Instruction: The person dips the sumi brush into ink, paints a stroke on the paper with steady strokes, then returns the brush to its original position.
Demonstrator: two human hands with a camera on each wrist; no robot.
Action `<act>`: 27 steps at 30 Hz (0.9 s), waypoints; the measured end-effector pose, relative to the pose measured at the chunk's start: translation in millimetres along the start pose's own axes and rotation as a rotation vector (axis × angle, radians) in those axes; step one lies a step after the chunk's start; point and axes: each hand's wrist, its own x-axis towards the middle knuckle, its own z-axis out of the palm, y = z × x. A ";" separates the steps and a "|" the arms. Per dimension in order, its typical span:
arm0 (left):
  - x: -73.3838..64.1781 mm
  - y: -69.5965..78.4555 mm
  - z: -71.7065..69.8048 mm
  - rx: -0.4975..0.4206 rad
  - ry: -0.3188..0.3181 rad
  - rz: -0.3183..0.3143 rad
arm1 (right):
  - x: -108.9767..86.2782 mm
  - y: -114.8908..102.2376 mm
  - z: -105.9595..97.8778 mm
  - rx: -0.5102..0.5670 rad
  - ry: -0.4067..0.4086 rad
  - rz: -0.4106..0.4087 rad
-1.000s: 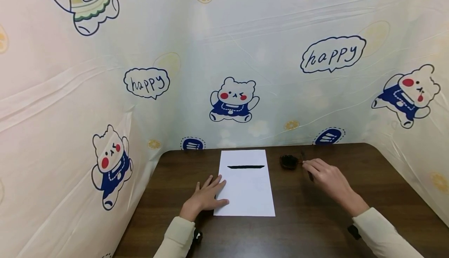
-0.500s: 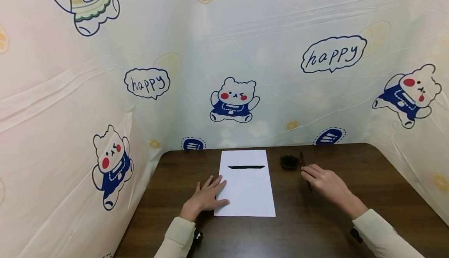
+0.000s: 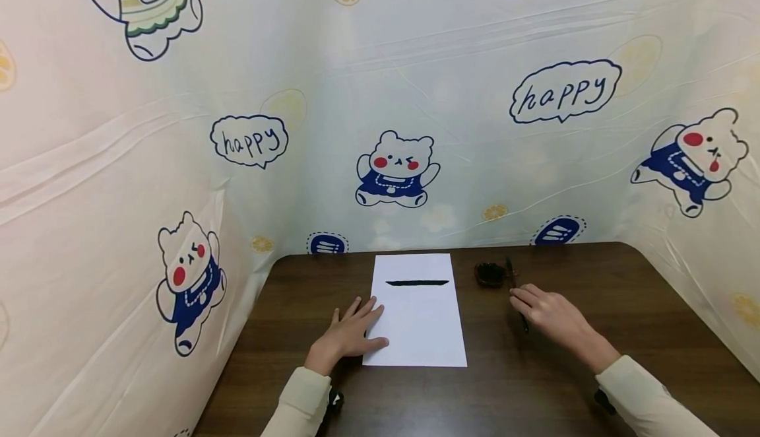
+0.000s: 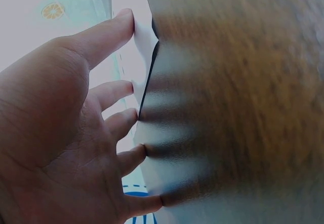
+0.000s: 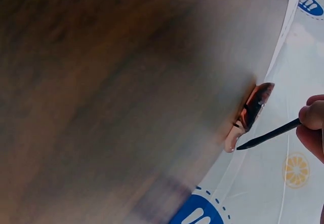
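Note:
A sheet of white paper [image 3: 418, 325] lies on the table with one thick black horizontal stroke [image 3: 417, 283] near its top. My left hand [image 3: 347, 335] rests with spread fingers on the paper's left edge; the left wrist view shows its thumb and fingertips [image 4: 125, 21] pressing down there. My right hand [image 3: 552, 315] pinches a slim dark writing brush [image 5: 268, 134] between thumb and fingers. The brush's pointed tip is beside the small lug of a dark amber ink dish [image 3: 489, 274]; whether they touch I cannot tell. Dark ink shows in the dish.
The brown wooden table [image 3: 404, 401] ends at a printed cloth curtain [image 3: 320, 186] behind and at both sides. The ink dish stands right of the paper, near the table's back edge.
My right hand has drawn slightly back toward me with the brush, which now stands a little more upright in the head view beside the dish. The left hand and paper have stayed put.

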 end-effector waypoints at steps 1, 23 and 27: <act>-0.1 -0.1 0.1 -0.003 0.002 0.002 | -0.7 -0.4 0.8 0.002 -0.008 -0.003; -1.6 -0.7 1.2 0.001 0.009 0.017 | -3.9 -6.0 8.4 0.011 -0.105 -0.004; -0.2 -0.4 0.5 0.009 0.004 0.006 | -4.5 -5.5 8.9 0.017 -0.113 -0.001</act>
